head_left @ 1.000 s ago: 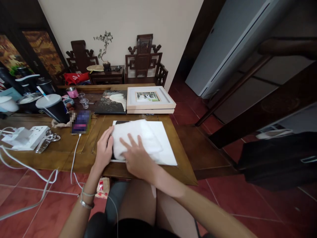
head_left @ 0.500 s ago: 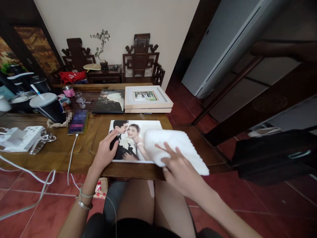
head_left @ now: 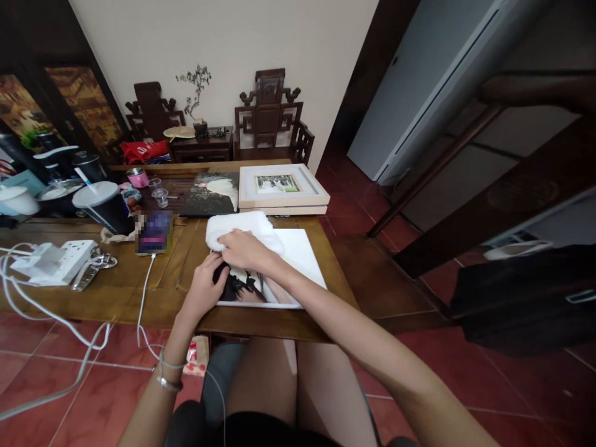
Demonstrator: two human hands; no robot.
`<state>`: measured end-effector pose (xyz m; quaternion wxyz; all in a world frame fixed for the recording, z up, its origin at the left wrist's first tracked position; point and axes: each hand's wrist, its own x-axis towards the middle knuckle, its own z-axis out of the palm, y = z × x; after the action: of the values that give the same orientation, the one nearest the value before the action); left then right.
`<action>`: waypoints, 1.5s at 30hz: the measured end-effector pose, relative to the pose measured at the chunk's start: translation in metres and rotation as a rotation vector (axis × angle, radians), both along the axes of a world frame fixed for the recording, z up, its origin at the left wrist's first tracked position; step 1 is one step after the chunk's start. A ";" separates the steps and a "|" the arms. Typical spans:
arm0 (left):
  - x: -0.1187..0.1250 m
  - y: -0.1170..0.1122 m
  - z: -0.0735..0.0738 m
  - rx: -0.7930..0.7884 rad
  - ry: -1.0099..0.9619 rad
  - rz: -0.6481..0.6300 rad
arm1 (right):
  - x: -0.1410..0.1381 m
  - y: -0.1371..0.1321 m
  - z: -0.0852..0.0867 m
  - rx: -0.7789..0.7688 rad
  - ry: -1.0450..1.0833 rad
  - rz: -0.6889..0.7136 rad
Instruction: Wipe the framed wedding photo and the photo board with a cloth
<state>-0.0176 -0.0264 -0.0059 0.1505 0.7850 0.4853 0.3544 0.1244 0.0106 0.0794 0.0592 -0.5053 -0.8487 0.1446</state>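
**Item:** white towel (head_left: 233, 225), bunched on the far left corner of the photo print (head_left: 300, 257). The print lies flat on the wooden surface (head_left: 116, 292), close to that surface's near edge.

**Hands:**
- The towel is clenched in the grip of the right hand (head_left: 244, 249) and pressed down onto the print.
- The left hand (head_left: 205, 290) is laid on the print's near left part. Whether its grip is closed over the edge cannot be told.

**Beyond the print:** a stack of pale framed pictures (head_left: 282, 186) and a dark unframed picture (head_left: 212, 194).

**Left of the print:** a phone (head_left: 153, 233) on a white cable and a lidded cup with a straw (head_left: 105, 205). Further left is a white power strip (head_left: 60, 261).

**Risk, as judged:**
- The print could be pushed off the near edge if the left hand's hold slips under a firm stroke.
- The print's face could be scuffed by grit caught in the towel.
- The cup could be knocked over by a wide sweep to the left.
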 end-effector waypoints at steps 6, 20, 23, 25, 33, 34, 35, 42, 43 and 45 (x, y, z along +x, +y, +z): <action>0.000 0.000 -0.001 -0.016 -0.020 -0.006 | 0.043 0.009 -0.031 0.052 0.002 -0.107; 0.000 0.000 0.001 0.000 0.010 0.001 | 0.124 -0.120 -0.058 0.145 0.025 -0.012; -0.001 0.001 0.000 0.010 0.019 -0.004 | 0.114 -0.162 -0.056 0.146 0.040 0.079; -0.001 0.002 -0.002 0.010 0.021 -0.013 | 0.110 -0.169 -0.049 0.128 0.050 0.097; -0.003 0.003 -0.006 -0.016 -0.001 -0.026 | 0.122 -0.052 -0.044 0.149 0.073 0.003; -0.003 0.003 -0.005 -0.018 -0.002 -0.026 | 0.125 -0.033 -0.046 0.142 0.071 -0.019; -0.003 0.002 -0.005 -0.020 -0.004 -0.025 | 0.126 -0.017 -0.048 0.134 0.067 -0.036; -0.001 -0.001 0.001 -0.014 0.006 0.009 | 0.121 -0.020 -0.056 0.158 0.060 -0.053; -0.001 -0.001 0.001 -0.007 0.007 0.011 | 0.120 -0.036 -0.059 0.171 0.061 -0.041; -0.001 0.000 0.001 0.003 0.007 0.017 | 0.118 -0.073 -0.063 0.194 0.069 -0.001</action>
<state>-0.0187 -0.0267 -0.0048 0.1447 0.7824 0.4917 0.3538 0.2426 -0.0623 0.0159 0.1373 -0.4924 -0.8558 0.0789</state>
